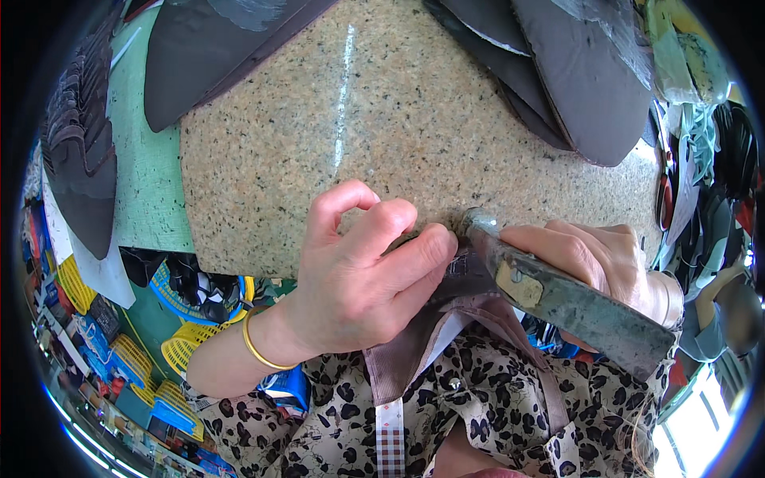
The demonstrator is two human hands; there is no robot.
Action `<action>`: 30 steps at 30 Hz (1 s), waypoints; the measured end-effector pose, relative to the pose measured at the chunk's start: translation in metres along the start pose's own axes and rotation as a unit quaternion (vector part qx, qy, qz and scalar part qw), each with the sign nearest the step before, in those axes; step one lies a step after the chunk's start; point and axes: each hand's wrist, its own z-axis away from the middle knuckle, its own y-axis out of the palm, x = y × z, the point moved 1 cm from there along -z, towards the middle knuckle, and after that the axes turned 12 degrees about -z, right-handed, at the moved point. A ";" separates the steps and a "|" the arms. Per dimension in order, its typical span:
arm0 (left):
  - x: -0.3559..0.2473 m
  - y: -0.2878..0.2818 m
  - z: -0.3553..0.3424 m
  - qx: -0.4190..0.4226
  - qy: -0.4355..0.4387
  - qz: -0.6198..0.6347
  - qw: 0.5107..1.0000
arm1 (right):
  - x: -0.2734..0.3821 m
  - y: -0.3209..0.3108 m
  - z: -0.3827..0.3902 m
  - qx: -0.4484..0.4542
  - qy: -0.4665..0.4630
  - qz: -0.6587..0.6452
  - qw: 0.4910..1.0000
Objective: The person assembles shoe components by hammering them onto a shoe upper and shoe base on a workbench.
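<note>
At four o'clock, the right hand (594,251) gripped the hammer (598,323); I judged it heavy, best handle-held; left hand (362,275) curled, hold unclear.

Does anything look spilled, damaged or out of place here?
A white streak marks the stone slab, possibly glue or chalk; I can't tell. Whitish smears mark the dark pieces at upper right. The right hand's dark tool has a tan patch, perhaps wear.
</note>
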 end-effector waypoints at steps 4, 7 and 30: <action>0.016 0.002 -0.001 0.047 -0.062 0.100 0.992 | -0.009 0.002 0.001 0.002 -0.021 -0.013 1.000; 0.020 0.006 0.004 0.030 -0.041 0.108 0.993 | -0.007 0.001 0.001 0.007 -0.017 0.010 1.000; 0.024 -0.003 -0.001 0.031 0.016 0.073 0.997 | 0.003 0.006 0.000 -0.012 -0.005 -0.020 1.000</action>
